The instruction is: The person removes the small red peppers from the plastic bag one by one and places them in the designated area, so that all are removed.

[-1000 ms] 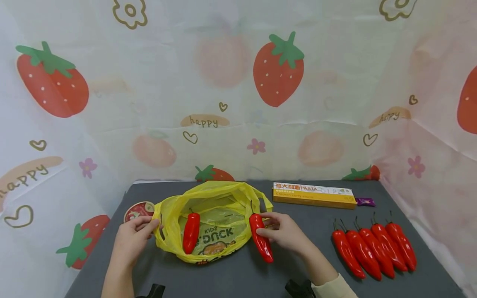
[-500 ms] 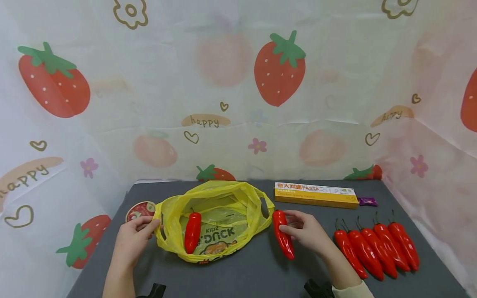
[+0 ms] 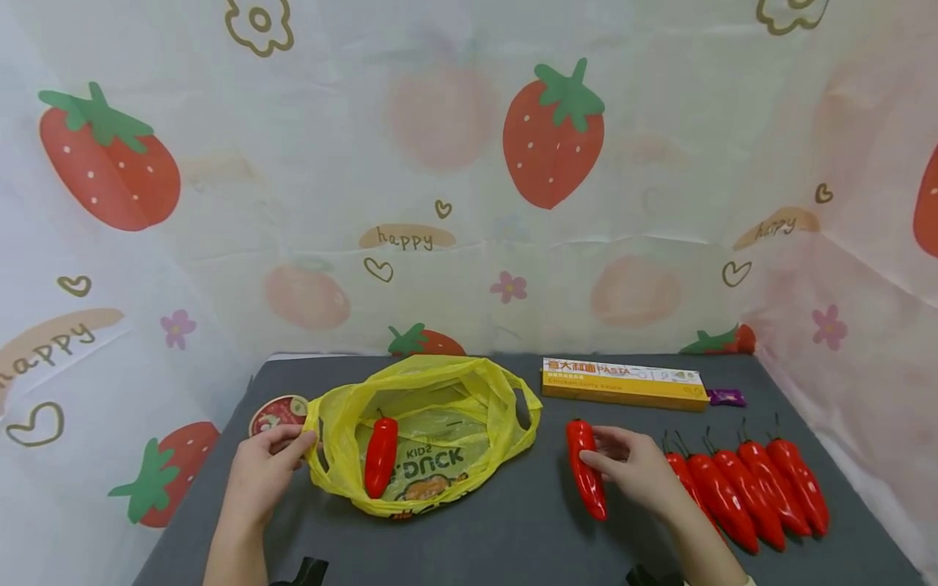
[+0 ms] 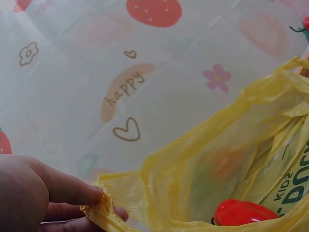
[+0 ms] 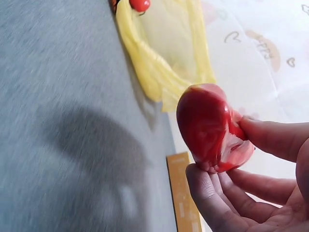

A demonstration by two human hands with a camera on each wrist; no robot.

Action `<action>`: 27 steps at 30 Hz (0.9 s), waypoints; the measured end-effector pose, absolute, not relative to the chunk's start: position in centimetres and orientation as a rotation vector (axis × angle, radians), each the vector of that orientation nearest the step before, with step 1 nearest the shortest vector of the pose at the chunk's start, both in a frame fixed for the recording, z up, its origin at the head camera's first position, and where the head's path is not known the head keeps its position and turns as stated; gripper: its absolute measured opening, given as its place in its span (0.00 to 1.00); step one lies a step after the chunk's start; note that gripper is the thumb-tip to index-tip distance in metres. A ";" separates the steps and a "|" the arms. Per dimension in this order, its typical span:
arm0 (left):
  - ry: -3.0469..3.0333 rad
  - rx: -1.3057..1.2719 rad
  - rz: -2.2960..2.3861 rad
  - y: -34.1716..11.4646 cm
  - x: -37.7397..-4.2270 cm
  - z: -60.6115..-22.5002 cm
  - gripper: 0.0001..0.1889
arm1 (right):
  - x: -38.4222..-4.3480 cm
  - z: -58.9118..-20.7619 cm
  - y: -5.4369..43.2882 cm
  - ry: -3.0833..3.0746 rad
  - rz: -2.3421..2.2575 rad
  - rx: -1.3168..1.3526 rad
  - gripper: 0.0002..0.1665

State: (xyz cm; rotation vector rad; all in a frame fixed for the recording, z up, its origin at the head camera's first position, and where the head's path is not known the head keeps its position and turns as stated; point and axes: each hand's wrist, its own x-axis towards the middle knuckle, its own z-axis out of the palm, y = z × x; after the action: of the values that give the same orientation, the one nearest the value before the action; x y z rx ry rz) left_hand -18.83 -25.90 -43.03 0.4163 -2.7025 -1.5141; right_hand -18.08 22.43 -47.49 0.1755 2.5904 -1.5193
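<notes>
A yellow plastic bag (image 3: 337, 488) stands with its mouth spread wide, and one red chili pepper (image 3: 381, 457) lies inside it. My left hand (image 3: 265, 472) pinches the bag's left edge between thumb and fingers; the left wrist view shows the bunched yellow plastic (image 4: 107, 208) in that grip. To the right of the bag, my right hand (image 3: 637, 464) holds another red chili pepper (image 3: 586, 472) between thumb and fingers, tip pointing toward me. In the right wrist view this pepper (image 5: 203, 125) appears above the table, its shadow falling on the grey surface.
Several red chili peppers (image 3: 762, 492) lie in a row at the right, partly behind my right forearm. A pasta box (image 3: 623, 387) and a small purple packet (image 3: 727, 397) lie at the back right. A round red container (image 3: 278, 413) sits behind my left hand.
My right hand has moved right, away from the bag's right edge, carrying the chili pepper with it. My left hand keeps its grip on the bag, and the pepper inside stays put.
</notes>
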 end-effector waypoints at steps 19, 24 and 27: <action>-2.702 0.426 -1.519 -26.1 -18.9 -43.2 0.28 | -16.2 -48.5 27.1 2.775 -1.237 0.187 0.43; -2.704 0.416 -1.524 -26.2 -19.0 -43.2 0.29 | -15.5 -48.4 27.4 2.824 -1.170 0.214 0.42; -2.700 0.420 -1.524 -26.2 -19.0 -43.3 0.29 | -15.2 -48.3 27.5 2.852 -1.111 0.236 0.42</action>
State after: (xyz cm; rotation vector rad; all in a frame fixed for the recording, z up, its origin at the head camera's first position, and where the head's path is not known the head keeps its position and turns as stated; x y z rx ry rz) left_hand -19.01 -26.20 -43.26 0.4195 -2.7003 -1.5245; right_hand -15.17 27.45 -48.29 0.2360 2.8516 -1.1107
